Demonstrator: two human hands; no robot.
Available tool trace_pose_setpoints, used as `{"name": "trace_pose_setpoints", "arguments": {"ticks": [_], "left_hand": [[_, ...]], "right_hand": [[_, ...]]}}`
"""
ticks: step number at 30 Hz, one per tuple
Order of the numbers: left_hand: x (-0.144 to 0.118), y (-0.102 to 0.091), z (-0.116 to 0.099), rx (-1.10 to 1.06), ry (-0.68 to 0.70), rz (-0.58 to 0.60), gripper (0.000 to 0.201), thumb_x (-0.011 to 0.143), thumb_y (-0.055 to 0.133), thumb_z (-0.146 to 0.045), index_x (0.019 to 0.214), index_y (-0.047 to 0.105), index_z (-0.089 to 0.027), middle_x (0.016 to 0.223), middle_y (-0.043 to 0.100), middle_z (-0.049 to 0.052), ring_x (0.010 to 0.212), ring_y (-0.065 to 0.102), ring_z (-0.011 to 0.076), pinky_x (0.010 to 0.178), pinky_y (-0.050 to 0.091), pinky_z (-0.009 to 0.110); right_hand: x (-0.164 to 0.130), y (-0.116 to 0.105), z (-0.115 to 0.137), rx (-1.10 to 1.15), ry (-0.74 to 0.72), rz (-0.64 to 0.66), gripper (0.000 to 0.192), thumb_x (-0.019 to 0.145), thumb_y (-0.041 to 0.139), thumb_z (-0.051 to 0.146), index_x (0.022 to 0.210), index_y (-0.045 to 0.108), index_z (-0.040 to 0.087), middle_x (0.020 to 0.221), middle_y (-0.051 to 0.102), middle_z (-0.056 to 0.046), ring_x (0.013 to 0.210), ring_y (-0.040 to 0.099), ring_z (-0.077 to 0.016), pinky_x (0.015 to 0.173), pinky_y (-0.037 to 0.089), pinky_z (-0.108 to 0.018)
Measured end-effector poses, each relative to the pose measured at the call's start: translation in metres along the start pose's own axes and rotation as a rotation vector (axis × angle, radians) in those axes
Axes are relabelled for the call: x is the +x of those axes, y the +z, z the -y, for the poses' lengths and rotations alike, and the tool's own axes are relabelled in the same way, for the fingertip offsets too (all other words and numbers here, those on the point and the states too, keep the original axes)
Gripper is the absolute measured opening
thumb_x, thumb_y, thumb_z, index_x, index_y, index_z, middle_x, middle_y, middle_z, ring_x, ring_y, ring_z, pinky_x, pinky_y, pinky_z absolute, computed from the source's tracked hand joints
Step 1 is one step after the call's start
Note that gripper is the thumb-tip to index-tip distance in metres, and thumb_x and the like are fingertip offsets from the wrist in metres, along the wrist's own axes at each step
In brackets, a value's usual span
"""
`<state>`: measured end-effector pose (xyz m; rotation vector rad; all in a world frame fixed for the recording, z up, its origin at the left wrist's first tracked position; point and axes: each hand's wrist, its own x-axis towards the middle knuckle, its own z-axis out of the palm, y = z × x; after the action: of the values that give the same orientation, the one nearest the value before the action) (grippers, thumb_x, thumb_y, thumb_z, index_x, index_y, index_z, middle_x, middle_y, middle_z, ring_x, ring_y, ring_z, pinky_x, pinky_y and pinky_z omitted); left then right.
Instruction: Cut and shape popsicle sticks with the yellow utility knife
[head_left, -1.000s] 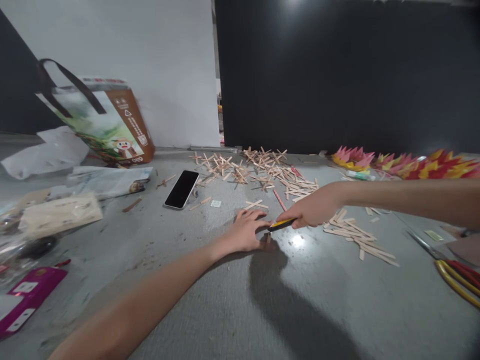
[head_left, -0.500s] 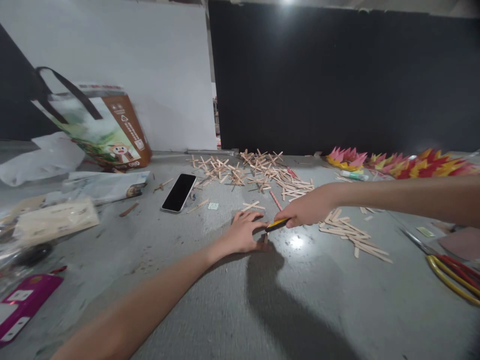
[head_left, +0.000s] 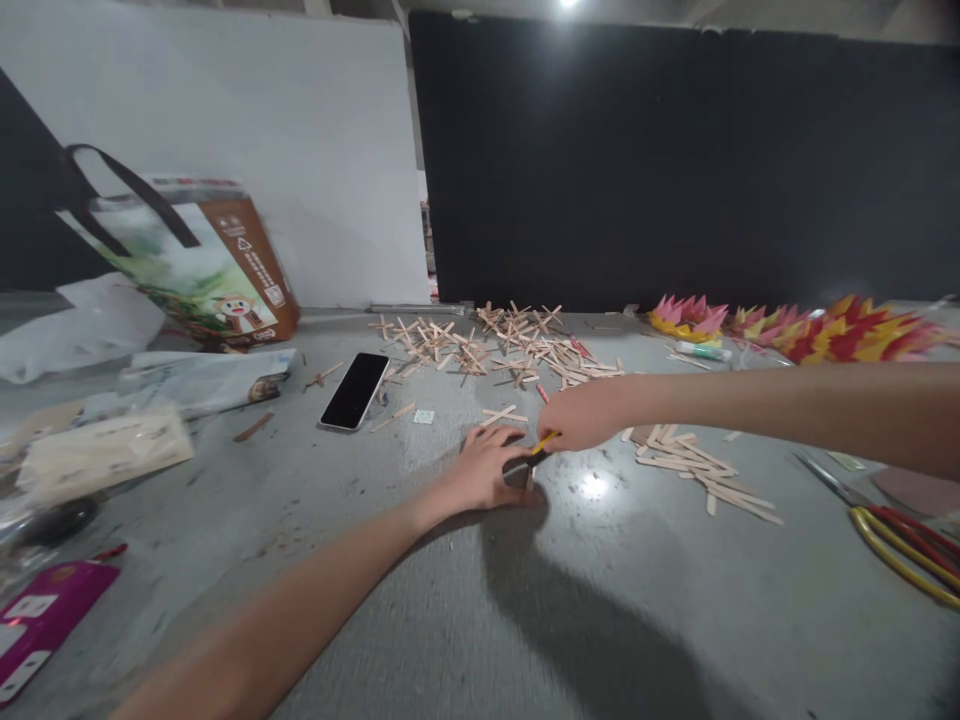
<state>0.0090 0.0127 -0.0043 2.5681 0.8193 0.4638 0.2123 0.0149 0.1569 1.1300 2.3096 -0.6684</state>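
The left hand [head_left: 480,472] is resting low over the table [head_left: 442,610], its fingers spreading forward and its thumb and forefinger pinching a short stick [head_left: 529,480] between their tips. The right hand [head_left: 581,415] is closing firmly around a yellow and black cutter [head_left: 545,444], its forearm reaching in from the right edge; the cutter's front end is pointing down to the left, just above the stick, though whether the blade is touching the wood I cannot tell. The stick is sitting near the middle of the table, with the left palm lying to its left and a shadow falling across the surface below it. Just beyond the left fingertips, a wooden cross [head_left: 504,414] is lying flat, and farther back a pile of crosses [head_left: 442,342] is spreading out. Loose sticks [head_left: 705,470] are fanning out to the right of the right hand, partly tucking under its forearm. A phone [head_left: 355,390] is lying to the left of the cross, scissors [head_left: 900,555] are resting at the far right, and paper flowers [head_left: 690,318] are standing along the back, behind the right forearm.
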Motion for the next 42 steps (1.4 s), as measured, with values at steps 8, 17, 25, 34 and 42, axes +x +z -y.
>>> {"name": "trace_pose_setpoints", "arguments": {"ticks": [8, 17, 25, 34, 42], "left_hand": [[0.000, 0.005, 0.003, 0.009, 0.017, -0.029, 0.071, 0.073, 0.083, -0.071, 0.134, 0.070, -0.037, 0.153, 0.057, 0.008, 0.144, 0.047, 0.0377, 0.118, 0.030, 0.052], [0.001, 0.005, 0.003, 0.008, 0.007, -0.030, 0.071, 0.074, 0.083, -0.071, 0.134, 0.071, -0.035, 0.153, 0.057, 0.009, 0.144, 0.047, 0.0380, 0.119, 0.028, 0.055], [0.002, 0.007, 0.003, -0.001, 0.000, -0.029, 0.070, 0.073, 0.085, -0.069, 0.133, 0.072, -0.035, 0.154, 0.056, 0.008, 0.144, 0.047, 0.0386, 0.120, 0.027, 0.054], [0.002, 0.007, 0.005, 0.009, 0.013, -0.025, 0.071, 0.074, 0.084, -0.068, 0.137, 0.069, -0.038, 0.155, 0.055, 0.007, 0.143, 0.047, 0.0379, 0.119, 0.029, 0.053], [0.004, 0.009, 0.006, 0.024, -0.003, -0.023, 0.071, 0.071, 0.083, -0.074, 0.130, 0.074, -0.034, 0.155, 0.056, 0.010, 0.144, 0.048, 0.0386, 0.121, 0.028, 0.057]], "right_hand": [[0.014, 0.005, 0.005, -0.246, -0.162, 0.005, 0.025, 0.090, 0.057, 0.009, 0.101, 0.078, 0.016, 0.075, 0.068, -0.004, 0.058, 0.046, -0.0146, 0.061, 0.033, -0.030], [0.017, 0.012, 0.008, -0.185, -0.074, -0.090, 0.016, 0.089, 0.063, 0.014, 0.084, 0.078, 0.016, 0.057, 0.057, 0.000, 0.055, 0.045, -0.0144, 0.060, 0.033, -0.029], [0.017, 0.017, 0.011, -0.159, 0.003, -0.093, 0.019, 0.089, 0.060, 0.012, 0.077, 0.075, 0.015, 0.058, 0.057, -0.001, 0.055, 0.045, -0.0145, 0.062, 0.033, -0.030], [0.012, 0.017, 0.006, -0.195, -0.076, -0.079, 0.024, 0.089, 0.059, 0.009, 0.096, 0.081, 0.016, 0.062, 0.060, -0.001, 0.056, 0.044, -0.0148, 0.066, 0.036, -0.031], [0.019, 0.025, 0.003, -0.120, -0.009, -0.062, 0.030, 0.096, 0.053, 0.014, 0.081, 0.079, 0.014, 0.052, 0.051, 0.003, 0.055, 0.045, -0.0138, 0.076, 0.041, -0.035]]}}
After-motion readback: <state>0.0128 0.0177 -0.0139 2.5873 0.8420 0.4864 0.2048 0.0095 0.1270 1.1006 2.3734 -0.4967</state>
